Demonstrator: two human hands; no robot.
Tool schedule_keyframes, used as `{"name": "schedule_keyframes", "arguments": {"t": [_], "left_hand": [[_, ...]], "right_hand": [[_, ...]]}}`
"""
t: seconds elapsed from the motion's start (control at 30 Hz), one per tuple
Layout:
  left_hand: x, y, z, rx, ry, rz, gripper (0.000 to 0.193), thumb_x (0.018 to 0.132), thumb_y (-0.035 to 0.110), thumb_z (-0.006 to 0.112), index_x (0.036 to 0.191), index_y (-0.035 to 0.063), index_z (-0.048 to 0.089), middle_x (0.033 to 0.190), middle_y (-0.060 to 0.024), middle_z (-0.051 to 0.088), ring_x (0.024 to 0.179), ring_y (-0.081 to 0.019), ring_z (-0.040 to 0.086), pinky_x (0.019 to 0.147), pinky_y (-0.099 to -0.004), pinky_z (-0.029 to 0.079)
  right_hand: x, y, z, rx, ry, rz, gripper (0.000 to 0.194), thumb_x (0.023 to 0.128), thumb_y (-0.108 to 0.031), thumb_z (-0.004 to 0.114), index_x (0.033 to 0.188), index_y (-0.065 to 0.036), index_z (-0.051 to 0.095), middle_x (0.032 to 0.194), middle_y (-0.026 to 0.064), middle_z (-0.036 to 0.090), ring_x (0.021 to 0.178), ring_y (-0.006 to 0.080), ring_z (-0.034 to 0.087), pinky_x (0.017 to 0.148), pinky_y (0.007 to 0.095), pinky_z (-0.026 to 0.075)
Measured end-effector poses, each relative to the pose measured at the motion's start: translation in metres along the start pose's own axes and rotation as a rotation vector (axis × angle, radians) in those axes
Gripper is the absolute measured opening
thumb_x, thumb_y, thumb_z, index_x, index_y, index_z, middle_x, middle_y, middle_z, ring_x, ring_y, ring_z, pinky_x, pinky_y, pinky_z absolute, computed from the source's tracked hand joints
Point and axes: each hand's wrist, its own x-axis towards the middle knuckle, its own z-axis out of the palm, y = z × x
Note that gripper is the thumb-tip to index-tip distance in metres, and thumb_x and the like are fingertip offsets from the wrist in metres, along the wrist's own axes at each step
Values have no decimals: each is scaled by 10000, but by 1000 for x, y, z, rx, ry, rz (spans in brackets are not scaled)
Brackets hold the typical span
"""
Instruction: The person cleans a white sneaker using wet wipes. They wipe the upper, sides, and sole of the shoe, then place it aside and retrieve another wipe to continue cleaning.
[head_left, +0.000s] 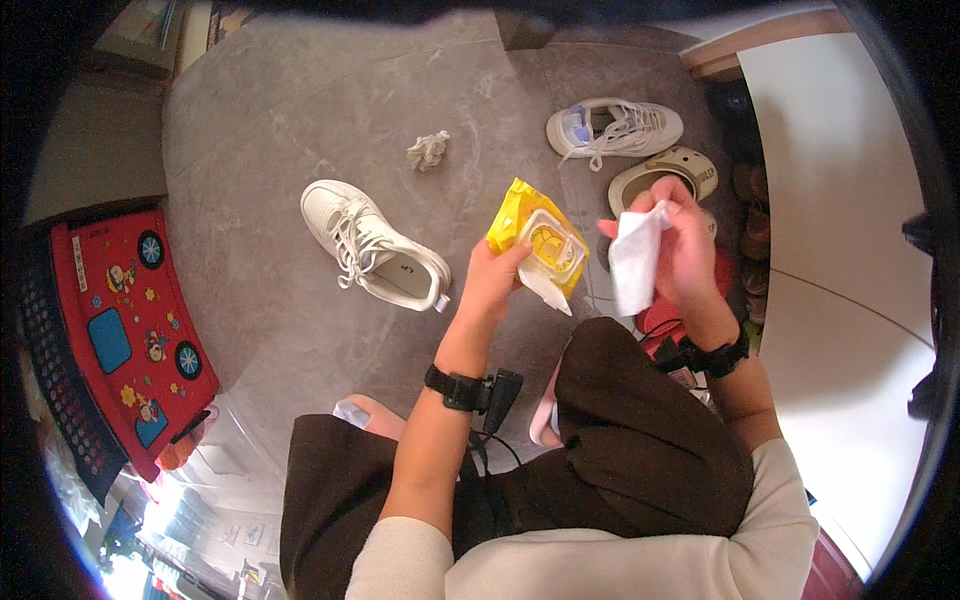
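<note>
My left hand (495, 274) grips a yellow packet of wet wipes (541, 236), its white plastic lid (545, 289) flipped up. In my right hand (686, 240) a white wipe (636, 259) hangs from the fingers, folded or bunched, apart from the packet. A white lace-up sneaker (375, 244) stands on the floor left of the packet. Its pair, another white sneaker (615, 129), lies at the upper right with loose laces. A crumpled used wipe (428, 151) rests on the floor between them.
Behind my right hand is a cream clog (664, 176), partly hidden, with a red item (660, 319) below it. A white cabinet door (832, 225) borders the right side, with shoes beneath. At left stands a red cartoon-printed box (135, 337). Grey floor (247, 150) surrounds the sneaker.
</note>
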Motion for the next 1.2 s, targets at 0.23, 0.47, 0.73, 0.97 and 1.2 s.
{"name": "schedule_keyframes", "arguments": {"t": [0.23, 0.47, 0.73, 0.97, 1.2], "left_hand": [[3, -7, -2, -351, -109, -57, 388, 850, 127, 585, 1213, 32, 485, 1091, -82, 598, 959, -214, 611, 804, -341, 507], [-3, -13, 17, -245, -225, 11, 382, 871, 170, 582, 1219, 46, 485, 1115, -66, 591, 971, -192, 606, 798, -327, 508], [-2, -22, 20, -185, -239, -136, 422, 907, 285, 542, 1260, 77, 442, 1165, -64, 560, 1031, -189, 574, 860, -370, 478], [2, -30, 24, -193, -253, -155, 466, 930, 342, 498, 1297, 75, 390, 1270, -127, 488, 1188, -248, 469, 987, -394, 390], [1, -32, 25, -54, -237, -159, 403, 928, 285, 497, 1268, 81, 422, 1238, -105, 516, 1164, -224, 491, 957, -367, 405]], "right_hand": [[13, 20, -48, -983, -56, 136, 239, 787, -231, 624, 916, -63, 512, 797, 36, 523, 792, 165, 552, 692, 289, 449], [8, 50, -33, -1402, -87, -162, 562, 681, -419, 726, 1050, -39, 540, 1009, 141, 550, 882, 313, 584, 756, 381, 470], [21, 55, -46, -1343, -123, 240, 592, 703, -469, 722, 1064, -18, 592, 883, 151, 653, 780, 268, 643, 677, 357, 501], [9, 34, -124, -570, 140, 420, 406, 826, -313, 684, 1046, 18, 601, 820, 61, 645, 745, 84, 600, 629, 236, 498], [10, 27, -154, -1932, 486, -92, 538, 724, -362, 724, 1119, -46, 540, 1059, 190, 585, 844, 296, 635, 674, 376, 521]]}}
